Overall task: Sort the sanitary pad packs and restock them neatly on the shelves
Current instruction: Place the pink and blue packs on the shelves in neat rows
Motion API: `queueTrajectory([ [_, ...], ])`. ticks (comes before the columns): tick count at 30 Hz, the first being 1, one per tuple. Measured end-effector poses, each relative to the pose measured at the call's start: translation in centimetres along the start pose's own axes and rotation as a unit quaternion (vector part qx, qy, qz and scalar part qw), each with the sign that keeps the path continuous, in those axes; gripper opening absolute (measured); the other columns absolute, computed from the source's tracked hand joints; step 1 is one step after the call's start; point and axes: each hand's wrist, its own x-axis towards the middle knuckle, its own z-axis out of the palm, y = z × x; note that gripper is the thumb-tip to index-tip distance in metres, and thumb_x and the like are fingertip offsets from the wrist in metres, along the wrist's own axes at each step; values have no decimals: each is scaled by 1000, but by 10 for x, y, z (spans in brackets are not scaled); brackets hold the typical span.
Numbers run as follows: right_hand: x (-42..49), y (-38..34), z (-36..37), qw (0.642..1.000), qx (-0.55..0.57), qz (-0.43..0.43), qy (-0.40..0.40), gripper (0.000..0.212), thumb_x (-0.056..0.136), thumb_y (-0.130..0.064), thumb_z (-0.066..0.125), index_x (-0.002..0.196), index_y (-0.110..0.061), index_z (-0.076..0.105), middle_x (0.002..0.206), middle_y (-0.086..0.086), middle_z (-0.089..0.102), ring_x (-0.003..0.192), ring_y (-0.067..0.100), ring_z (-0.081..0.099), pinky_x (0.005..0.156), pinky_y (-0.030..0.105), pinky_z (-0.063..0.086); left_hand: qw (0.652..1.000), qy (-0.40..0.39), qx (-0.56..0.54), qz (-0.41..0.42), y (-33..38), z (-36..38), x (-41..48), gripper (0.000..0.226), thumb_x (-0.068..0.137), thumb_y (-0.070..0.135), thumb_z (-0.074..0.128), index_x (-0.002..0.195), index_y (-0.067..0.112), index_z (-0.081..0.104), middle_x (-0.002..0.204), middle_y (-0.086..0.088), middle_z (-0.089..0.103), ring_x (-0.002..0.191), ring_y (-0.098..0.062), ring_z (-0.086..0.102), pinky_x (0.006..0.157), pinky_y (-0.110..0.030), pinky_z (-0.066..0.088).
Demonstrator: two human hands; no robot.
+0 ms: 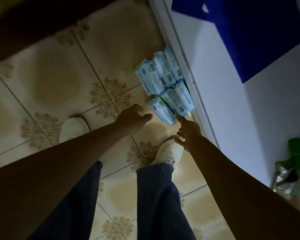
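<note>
The left hand [135, 118] hung loosely curled and empty just beside the nearest pale blue plastic sanitary pad pack [161, 110]. The right hand [189, 131], forefinger out, also held nothing. The packs lay clustered on the beige patterned tile floor [59, 84] against the white shelf base [185, 66], long axes roughly along its edge, near ends toward the hands. Gripping both long sides would likely lift one cleanly.

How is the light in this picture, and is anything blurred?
Head view: dim overall; the left hand and right hand are dark, almost silhouettes; the white surface is brightest, bluish; the packs look slightly soft.
</note>
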Motion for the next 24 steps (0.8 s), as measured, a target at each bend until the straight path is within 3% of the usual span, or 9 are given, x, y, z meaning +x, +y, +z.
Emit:
queueTrajectory([
  [3,46,0,9,999,34,19,-10,48,81,-58,66,97,-17,45,91,4,53,86,21,53,89,42,49,994,3,-98,-47,14,29,37,76,87,55,59,143,11,33,137,-11,49,120,-28,53,95,-35,46],
  [7,83,2,20,997,64,8,-46,45,80,-61,64,86,-18,53,104,8,65,100,26,63,83,38,48,972,4,-225,-63,23,60,65,73,88,45,63,144,17,28,135,-7,50,116,-28,57,86,-31,45],
  [10,91,3,26,996,72,-9,-52,38,91,-40,61,109,-7,58,120,14,62,110,32,61,97,45,50,967,11,-249,-54,21,66,66,56,90,35,62,137,16,37,132,-10,54,116,-32,57,92,-39,48],
  [12,78,10,26,998,37,-26,-35,46,92,-41,59,123,-6,54,122,12,60,109,31,61,98,46,49,963,9,-265,-56,16,62,52,52,91,30,63,134,18,37,130,-13,55,115,-35,58,94,-43,48],
  [15,40,24,18,997,46,-65,0,36,89,-43,62,107,-11,59,108,13,66,95,29,66,86,47,55,963,-8,-265,-42,12,50,17,51,91,30,64,135,22,39,129,-11,56,112,-32,59,93,-44,50],
  [17,0,26,10,992,-28,-121,18,38,91,-44,59,106,-9,59,100,11,65,91,28,65,84,49,56,960,-9,-278,-30,15,32,-15,49,92,26,63,135,23,41,130,-11,55,106,-26,59,82,-37,53],
  [19,-47,26,0,969,-120,-214,36,51,88,-55,54,106,-8,60,104,10,62,93,25,63,78,50,56,957,-2,-291,-18,23,10,-54,44,93,21,61,133,24,44,126,-11,57,94,-19,58,63,-21,49],
  [21,-97,28,-12,915,-196,-350,51,53,90,-56,50,109,-8,62,119,8,56,105,24,60,72,47,58,956,7,-293,-3,38,-12,-97,40,95,18,57,133,25,45,118,-7,57,83,-11,56,49,-9,44],
  [24,-176,21,-30,839,-206,-504,19,44,96,-43,48,120,-8,62,134,6,50,113,20,59,66,34,60,951,-8,-308,4,63,-48,-172,37,97,20,53,131,33,43,115,-3,59,83,-10,58,50,-13,46],
])
